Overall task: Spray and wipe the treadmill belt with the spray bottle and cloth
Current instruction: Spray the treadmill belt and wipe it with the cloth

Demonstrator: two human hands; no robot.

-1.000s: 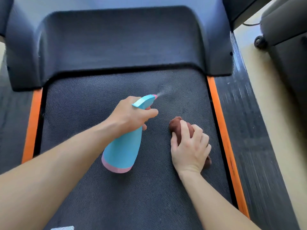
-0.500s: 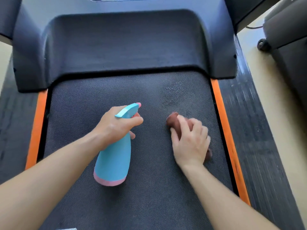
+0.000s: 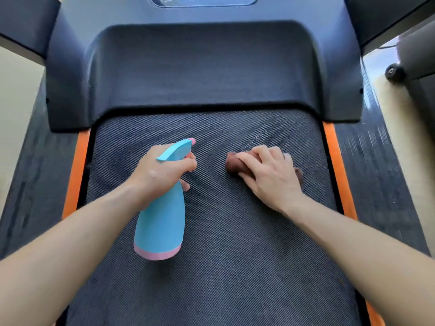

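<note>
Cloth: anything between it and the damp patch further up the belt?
Nothing visible. The cloth, under the right hand, sits just short of the damp patch with only bare belt between. The spray bottle, gripped by the left hand, is off to the left.

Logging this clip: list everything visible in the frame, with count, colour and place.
treadmill belt: one, dark grey, textured, fills the middle of the view
motor cover: one, dark, at the far end of the belt
orange strips: two, orange, one along each side of the belt
damp patch: one, faint sheen, on the belt just beyond the cloth
spray bottle: one, light blue with pink base and nozzle, tilted above the belt's left half
cloth: one, brown, bunched on the belt's right half
wheel: one, black, upper right, off the treadmill
left hand: grips the bottle's neck
right hand: holds the cloth against the belt
</note>
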